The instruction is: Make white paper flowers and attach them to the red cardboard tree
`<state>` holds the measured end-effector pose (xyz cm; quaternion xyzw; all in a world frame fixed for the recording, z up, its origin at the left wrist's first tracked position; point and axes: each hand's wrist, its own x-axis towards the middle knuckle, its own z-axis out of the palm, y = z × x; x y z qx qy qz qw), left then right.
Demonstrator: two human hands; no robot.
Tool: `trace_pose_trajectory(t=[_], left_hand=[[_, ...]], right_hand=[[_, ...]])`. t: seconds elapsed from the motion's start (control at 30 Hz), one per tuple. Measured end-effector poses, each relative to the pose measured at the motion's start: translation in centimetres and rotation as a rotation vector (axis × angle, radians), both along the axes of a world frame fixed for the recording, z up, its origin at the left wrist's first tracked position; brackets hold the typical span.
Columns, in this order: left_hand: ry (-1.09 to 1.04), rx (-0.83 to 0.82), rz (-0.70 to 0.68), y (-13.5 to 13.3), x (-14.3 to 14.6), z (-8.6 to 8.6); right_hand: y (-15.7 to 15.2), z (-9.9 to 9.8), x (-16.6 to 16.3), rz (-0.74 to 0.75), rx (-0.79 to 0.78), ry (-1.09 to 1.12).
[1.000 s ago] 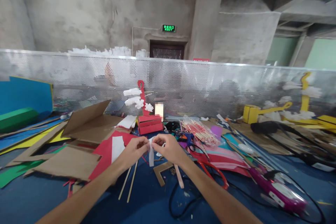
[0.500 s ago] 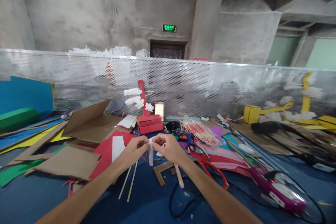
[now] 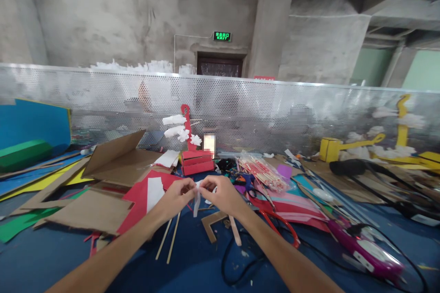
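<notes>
Between my two hands hangs a thin white strip [image 3: 196, 205], its loose end dangling below my fingers; whether it is paper or tape I cannot tell. My left hand [image 3: 179, 196] pinches it near the top from the left. From the right, my right hand [image 3: 220, 192] pinches the same strip, fingertips almost touching the left ones. Just beyond stands a red box-like piece [image 3: 197, 163] with a red upright [image 3: 187, 128] that bears white cloud and flower shapes. Under my wrists lie two thin wooden sticks [image 3: 173, 240], an L-shaped cardboard piece [image 3: 210, 229] and a flat wooden stick [image 3: 235, 231].
Cardboard sheets [image 3: 85, 210] and red card [image 3: 137, 201] cover the left side. To the right lie a bag of sticks [image 3: 264, 171], red-handled scissors [image 3: 285, 226], a purple glue gun [image 3: 367, 249] with a black cord. A perforated metal screen [image 3: 261, 114] runs along the back.
The hanging end of the white strip has swung slightly left and looks narrower. My hands stay nearly in place, still pinching.
</notes>
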<state>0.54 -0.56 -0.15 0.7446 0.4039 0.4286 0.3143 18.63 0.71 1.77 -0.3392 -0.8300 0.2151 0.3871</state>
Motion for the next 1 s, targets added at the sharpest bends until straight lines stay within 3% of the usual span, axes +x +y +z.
trace_pose_trajectory(t=[0.43, 0.8, 1.0], left_hand=[[-0.099, -0.056, -0.035, 0.35, -0.29, -0.22], [-0.124, -0.083, 0.006, -0.27, 0.08, 0.61], [-0.169, -0.133, 0.003, -0.07, 0.02, 0.42]], right_hand=[[0.11, 0.13, 0.10, 0.018, -0.041, 0.026], [0.29, -0.07, 0.11, 0.050, -0.060, 0.077], [0.90, -0.43, 0.19, 0.090, -0.163, 0.130]])
